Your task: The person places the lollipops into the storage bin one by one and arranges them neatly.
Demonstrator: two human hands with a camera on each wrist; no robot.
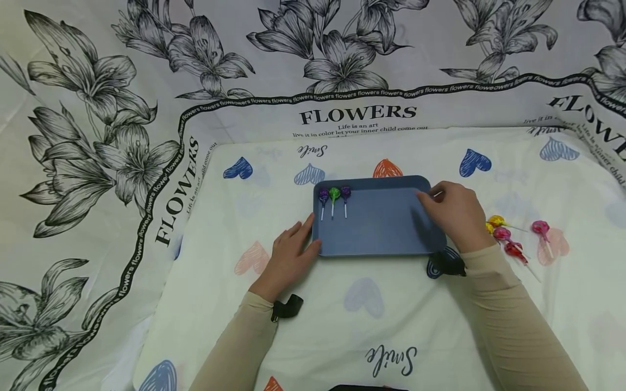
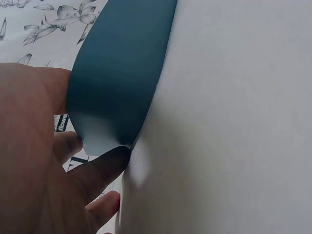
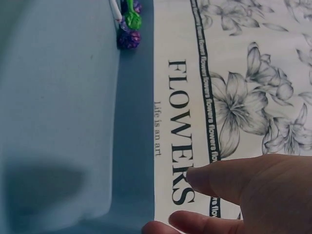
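A blue-grey rectangular tray point(image 1: 381, 231) lies on the heart-print cloth. In its far left corner are three lollipops side by side: a purple lollipop point(image 1: 323, 196), a green lollipop point(image 1: 335, 194) and another purple lollipop point(image 1: 345, 193), sticks toward me. My left hand point(image 1: 289, 255) rests against the tray's left end, fingers extended; the left wrist view has its fingertips on the outer wall point(image 2: 117, 83). At the far right corner is my right hand point(image 1: 452, 212), thumb over the tray. In the right wrist view, nothing shows between its parted thumb and fingers point(image 3: 204, 224).
To the right of my right hand lie several loose lollipops: a yellow lollipop point(image 1: 496, 221), a pink lollipop point(image 1: 501, 233), a red lollipop point(image 1: 514, 249) and, farther right, another pink lollipop point(image 1: 540, 228). A flower-print cloth point(image 1: 264, 117) surrounds the heart-print cloth point(image 1: 313, 326).
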